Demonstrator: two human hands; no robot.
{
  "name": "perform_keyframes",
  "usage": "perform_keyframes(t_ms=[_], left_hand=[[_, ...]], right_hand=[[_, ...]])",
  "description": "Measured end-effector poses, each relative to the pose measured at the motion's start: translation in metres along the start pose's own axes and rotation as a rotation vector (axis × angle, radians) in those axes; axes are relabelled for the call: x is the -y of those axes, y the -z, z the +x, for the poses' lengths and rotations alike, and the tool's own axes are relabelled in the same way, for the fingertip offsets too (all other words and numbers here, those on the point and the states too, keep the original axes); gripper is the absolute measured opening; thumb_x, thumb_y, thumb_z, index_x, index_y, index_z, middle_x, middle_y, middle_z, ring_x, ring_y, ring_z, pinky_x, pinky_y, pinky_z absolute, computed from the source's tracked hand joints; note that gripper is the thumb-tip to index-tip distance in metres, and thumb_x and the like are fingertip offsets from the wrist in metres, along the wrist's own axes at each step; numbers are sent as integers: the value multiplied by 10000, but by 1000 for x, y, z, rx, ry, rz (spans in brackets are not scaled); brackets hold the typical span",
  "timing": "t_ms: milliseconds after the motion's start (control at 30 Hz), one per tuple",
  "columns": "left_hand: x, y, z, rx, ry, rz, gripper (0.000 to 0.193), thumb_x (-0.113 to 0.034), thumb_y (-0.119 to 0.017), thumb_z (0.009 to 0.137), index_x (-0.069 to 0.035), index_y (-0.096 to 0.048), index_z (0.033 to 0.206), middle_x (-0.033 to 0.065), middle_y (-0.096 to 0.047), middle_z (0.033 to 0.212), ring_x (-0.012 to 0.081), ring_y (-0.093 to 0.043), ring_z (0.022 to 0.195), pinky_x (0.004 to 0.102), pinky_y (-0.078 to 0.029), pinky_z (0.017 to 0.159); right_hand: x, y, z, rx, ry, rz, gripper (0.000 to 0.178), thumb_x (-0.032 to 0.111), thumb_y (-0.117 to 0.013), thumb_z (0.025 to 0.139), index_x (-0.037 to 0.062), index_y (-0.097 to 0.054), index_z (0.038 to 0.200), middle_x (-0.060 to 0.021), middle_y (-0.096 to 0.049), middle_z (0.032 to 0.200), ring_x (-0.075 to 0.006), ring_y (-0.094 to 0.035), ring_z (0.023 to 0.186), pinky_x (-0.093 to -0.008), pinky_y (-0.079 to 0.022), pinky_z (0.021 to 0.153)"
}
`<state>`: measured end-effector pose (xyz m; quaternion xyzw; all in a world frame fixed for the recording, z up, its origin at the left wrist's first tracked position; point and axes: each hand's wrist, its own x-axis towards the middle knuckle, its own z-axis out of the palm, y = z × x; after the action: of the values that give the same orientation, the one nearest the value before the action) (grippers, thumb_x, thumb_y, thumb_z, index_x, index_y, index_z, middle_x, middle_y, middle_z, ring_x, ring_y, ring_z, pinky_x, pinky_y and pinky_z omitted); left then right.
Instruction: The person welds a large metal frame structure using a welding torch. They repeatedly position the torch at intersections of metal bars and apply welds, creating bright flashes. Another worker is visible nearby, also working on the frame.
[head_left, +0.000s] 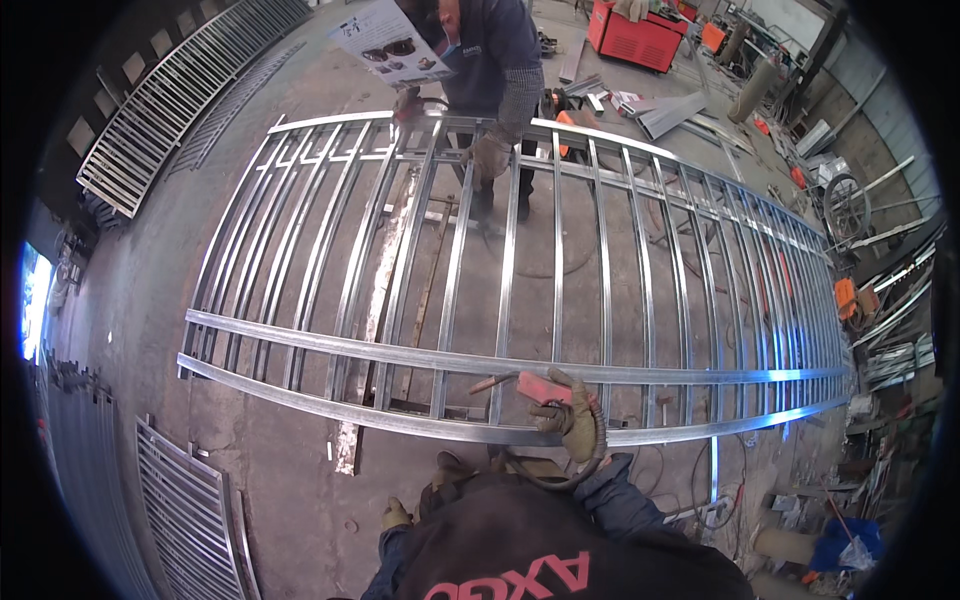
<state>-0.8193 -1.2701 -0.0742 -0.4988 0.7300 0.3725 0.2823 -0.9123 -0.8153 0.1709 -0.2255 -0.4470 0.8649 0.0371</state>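
My right hand (580, 425), in an olive work glove, is closed around a welding torch (545, 388) with a red body. The torch's nozzle points left, just over the near rails of a long metal railing panel (480, 362). A ribbed cable (602, 425) runs from the torch past my wrist. Low at my left side is my gloved left hand (396, 514), apart from the panel; most of its fingers are hidden. The panel lies flat, with two rails along each long side and several bars across.
Opposite me a person (492, 50) stands with gloved hands at the far rails; a printed sheet (390, 45) is before them. More railing panels lie left (190, 95) and lower left (190, 505). A red cabinet (637, 38) stands beyond. Scrap and cables fill the right side.
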Motion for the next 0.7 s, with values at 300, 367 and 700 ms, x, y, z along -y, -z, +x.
perform_keyframes(t_ms=[300, 367, 700], left_hand=[[-6, -6, 4, -14, -44, 33, 668, -581, -536, 1088, 17, -686, 1344, 274, -766, 1269, 438, -757, 1159, 521, -597, 964], [-8, -4, 12, -11, -69, 55, 630, -552, -554, 1085, 5, -677, 1354, 284, -756, 1286, 462, -740, 1183, 533, -585, 981], [89, -9, 16, -37, -209, 492, 810, -676, -435, 1072, 60, -737, 1227, 301, -777, 1173, 446, -748, 1090, 529, -564, 929]], right_hand=[[9, 4, 5, 54, 25, -125, 753, 609, -467, 1157, 15, -478, 1618, -232, -696, 1451, -293, -812, 1081, -308, -703, 728], [14, -4, 7, 81, 22, -119, 765, 628, -465, 1151, 23, -482, 1619, -221, -702, 1450, -281, -812, 1077, -309, -694, 737], [8, -2, -1, 28, -11, -80, 762, 602, -530, 1139, -11, -502, 1590, -254, -703, 1422, -290, -818, 1021, -301, -697, 703]])
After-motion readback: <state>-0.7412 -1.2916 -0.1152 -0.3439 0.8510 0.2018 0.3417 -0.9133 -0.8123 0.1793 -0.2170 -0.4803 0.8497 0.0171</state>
